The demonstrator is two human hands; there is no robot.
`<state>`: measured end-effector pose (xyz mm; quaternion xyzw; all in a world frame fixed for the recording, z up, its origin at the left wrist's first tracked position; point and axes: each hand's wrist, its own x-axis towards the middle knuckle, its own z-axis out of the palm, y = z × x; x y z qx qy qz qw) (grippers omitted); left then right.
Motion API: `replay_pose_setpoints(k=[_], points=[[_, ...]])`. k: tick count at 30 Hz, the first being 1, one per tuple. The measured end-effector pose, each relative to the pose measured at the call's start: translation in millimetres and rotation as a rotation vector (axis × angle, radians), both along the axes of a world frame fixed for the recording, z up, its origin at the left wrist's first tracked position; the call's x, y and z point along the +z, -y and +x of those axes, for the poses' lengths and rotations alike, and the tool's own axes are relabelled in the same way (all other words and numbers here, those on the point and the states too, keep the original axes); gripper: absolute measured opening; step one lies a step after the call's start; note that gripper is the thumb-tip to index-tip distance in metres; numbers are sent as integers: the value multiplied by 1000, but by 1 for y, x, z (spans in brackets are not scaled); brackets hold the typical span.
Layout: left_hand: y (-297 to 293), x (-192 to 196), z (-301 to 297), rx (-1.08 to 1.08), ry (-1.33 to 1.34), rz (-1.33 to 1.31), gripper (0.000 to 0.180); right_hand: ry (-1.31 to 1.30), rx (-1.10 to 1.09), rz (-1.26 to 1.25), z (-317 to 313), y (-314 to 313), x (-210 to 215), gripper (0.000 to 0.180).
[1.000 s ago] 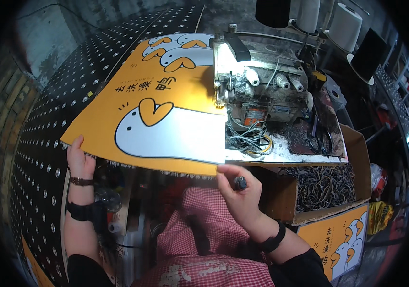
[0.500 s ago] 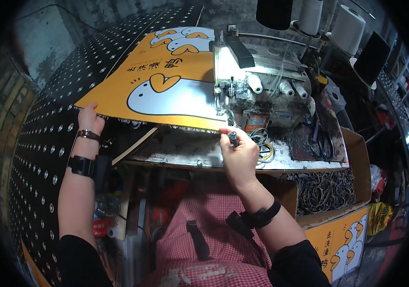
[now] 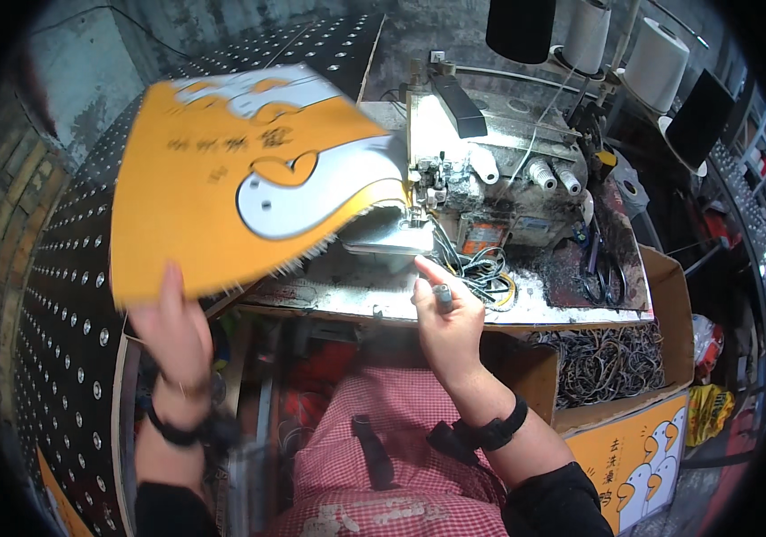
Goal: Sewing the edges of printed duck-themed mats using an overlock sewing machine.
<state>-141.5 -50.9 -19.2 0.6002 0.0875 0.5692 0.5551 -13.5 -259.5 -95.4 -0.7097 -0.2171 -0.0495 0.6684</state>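
Note:
A yellow mat [image 3: 165, 210] printed with white cartoon ducks lies over the dark perforated table, its right edge curled up beside the sewing machine's needle area. The frayed near edge of the mat hangs with loose fringe. My left hand [image 3: 172, 333], blurred by motion, is closed on the mat's near left corner, with a finger on top. My right hand [image 3: 453, 329] is closed around a small dark cylindrical tool [image 3: 443, 298], whose blunt end shows. Its index finger points toward the lit metal plate of the overlock sewing machine [image 3: 504, 170], apart from the mat.
Scissors [image 3: 599, 271] lie at the right of the white worktop [image 3: 356, 298], near tangled cords [image 3: 481, 268]. A cardboard box [image 3: 667, 295] of trimmed strips stands below right. Thread cones [image 3: 656, 64] rise behind the machine. The perforated table [image 3: 65, 358] stretches left.
The mat has swung toward me and left, its near edge leaving the needle area and curling. My left hand has moved down with the corner; my right hand has come off the mat, still holding the tool.

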Motion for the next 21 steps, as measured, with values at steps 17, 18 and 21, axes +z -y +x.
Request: replay_pose_setpoints(k=[17,18,21], points=[[-37,-42,-175,57,-16,-635,44,-379,268,248,33,-40,24,41],[-25,-37,-181,89,4,-634,45,-292,231,136,31,-39,20,41],[-2,-38,-197,114,-14,-568,45,-191,164,-46,17,-26,29,41]])
